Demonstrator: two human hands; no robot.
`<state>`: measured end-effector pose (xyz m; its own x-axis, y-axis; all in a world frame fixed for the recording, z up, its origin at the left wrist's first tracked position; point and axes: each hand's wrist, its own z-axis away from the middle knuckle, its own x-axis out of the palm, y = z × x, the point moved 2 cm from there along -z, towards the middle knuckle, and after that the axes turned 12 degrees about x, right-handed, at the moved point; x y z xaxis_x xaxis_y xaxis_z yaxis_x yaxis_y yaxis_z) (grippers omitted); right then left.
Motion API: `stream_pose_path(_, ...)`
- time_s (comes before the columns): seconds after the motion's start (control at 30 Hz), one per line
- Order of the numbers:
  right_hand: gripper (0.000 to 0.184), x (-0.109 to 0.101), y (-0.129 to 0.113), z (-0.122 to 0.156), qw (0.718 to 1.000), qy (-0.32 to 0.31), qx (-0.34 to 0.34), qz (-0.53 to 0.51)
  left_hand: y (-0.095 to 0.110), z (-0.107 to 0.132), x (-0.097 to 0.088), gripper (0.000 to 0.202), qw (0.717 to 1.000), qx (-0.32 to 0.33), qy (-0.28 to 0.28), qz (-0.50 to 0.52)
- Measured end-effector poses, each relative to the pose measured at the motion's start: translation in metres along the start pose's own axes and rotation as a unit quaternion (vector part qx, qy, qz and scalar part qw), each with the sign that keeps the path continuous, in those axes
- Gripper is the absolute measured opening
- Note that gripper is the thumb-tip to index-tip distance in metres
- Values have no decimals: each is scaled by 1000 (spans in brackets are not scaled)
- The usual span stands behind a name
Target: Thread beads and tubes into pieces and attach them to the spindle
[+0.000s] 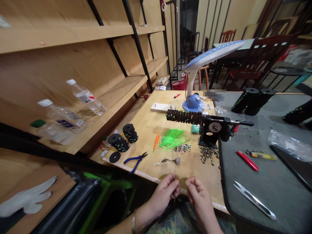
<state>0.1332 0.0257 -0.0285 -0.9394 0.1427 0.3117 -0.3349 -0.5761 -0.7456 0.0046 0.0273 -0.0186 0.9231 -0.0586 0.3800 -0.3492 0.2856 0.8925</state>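
My left hand (167,191) is closed in a pinch at the table's front edge. A small orange bit shows at its fingertips, with thin strands around it; its kind is too small to tell. My right hand (199,196), just to the right, also has its thumb and fingers pressed together, and whatever lies between them is hidden. Beyond the hands lies a small grey feathery piece (176,160). Farther back are a heap of bright green strands (173,137), a pile of coloured beads (183,148) and many short metal tubes (208,156).
Blue-handled pliers (133,159), black foam spools (119,143) and an orange-handled tool (156,140) lie left. A black winding device (213,127) holds a wound roll (184,116) before a blue lamp (193,102). Thread snips (254,199) and a red stick (248,160) rest on the grey mat (240,180).
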Motion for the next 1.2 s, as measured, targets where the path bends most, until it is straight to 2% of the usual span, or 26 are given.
stream_pose_path(0.2, 46, 5, 2, 3, 999, -16, -12, 33, 1, 1, 2, 39, 990, -75, 46, 114)
stream_pose_path(0.6, 46, 13, 8, 1, 998, -47, -17, 39, -5, -3, -3, 27, 974, -105, 44, 197)
stream_pose_path(0.9, 50, 15, 10, -2, 998, -63, -4, 21, -3, -3, -4, 23, 967, -121, 39, 221)
stream_pose_path(1.2, 44, 14, 9, -2, 998, -57, -3, 28, -2, -2, -2, 27, 971, -120, 33, 206)
